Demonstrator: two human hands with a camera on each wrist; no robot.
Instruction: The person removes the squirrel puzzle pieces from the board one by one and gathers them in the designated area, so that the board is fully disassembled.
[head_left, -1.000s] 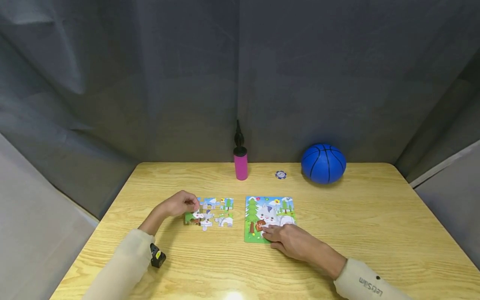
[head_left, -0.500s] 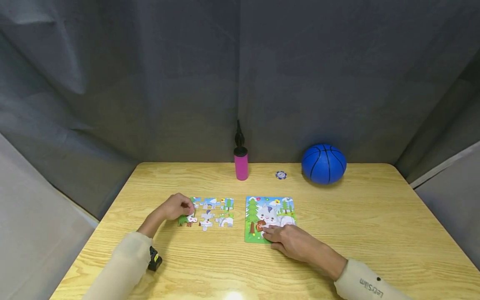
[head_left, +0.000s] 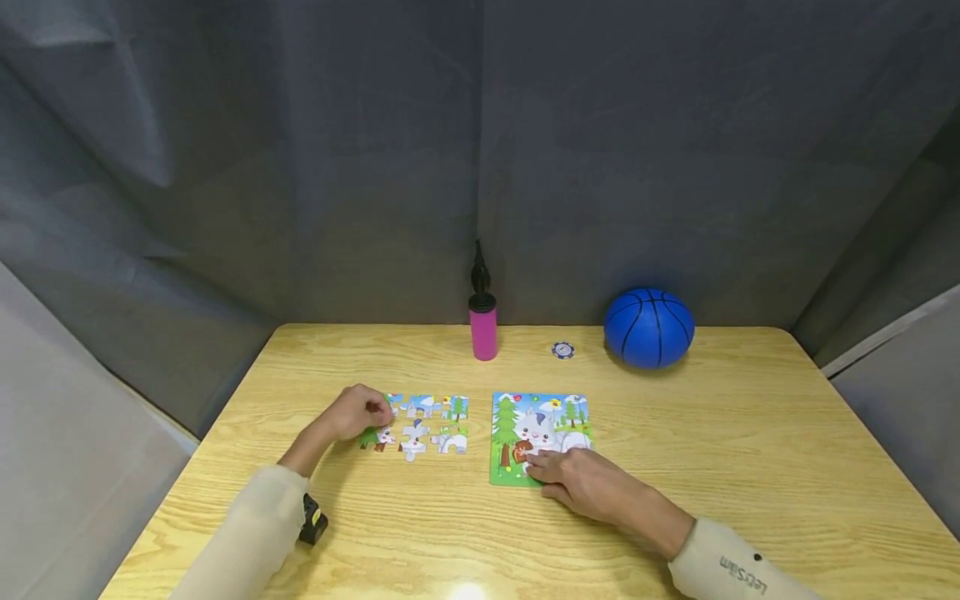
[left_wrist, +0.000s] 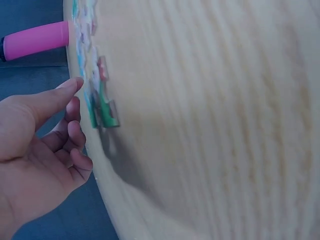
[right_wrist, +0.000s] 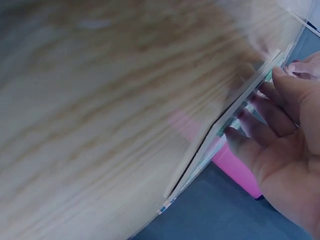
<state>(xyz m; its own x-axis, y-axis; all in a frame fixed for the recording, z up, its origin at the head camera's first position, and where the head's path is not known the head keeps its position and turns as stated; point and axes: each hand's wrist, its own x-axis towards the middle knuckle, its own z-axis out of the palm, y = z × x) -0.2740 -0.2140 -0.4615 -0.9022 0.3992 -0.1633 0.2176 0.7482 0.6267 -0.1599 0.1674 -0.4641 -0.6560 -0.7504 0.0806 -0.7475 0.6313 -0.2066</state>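
Corner piece: as it looks, your left hand (head_left: 354, 413) is lining up the lower-left piece (head_left: 376, 440); slide it flat along the table (head_left: 420, 517) rather than lifting it.
Gap on its right: bare wood shows between it and the middle lower piece (head_left: 413, 442); square the two edges before you press, since a tilted tab would likely ride up.
Top row: the top-row pieces (head_left: 420, 407) lie just beyond with gaps between them, so go gently; a hard push would probably shift them.
Picture board: the picture board (head_left: 501, 478) lies face up to the right of the pieces; check the tree and the face against it.
Left fingers: your thumb and fingers bend toward each other, tips near together; neither view shows whether they pinch the piece, press it or only hover.
Piece to fingertips: the lower-left piece sits low by the table, just on your side of those tips and partly covered by them.
Right fingers: your right hand (head_left: 585, 481) rests on the board's near right part, fingers extended and apart, clamped on nothing.
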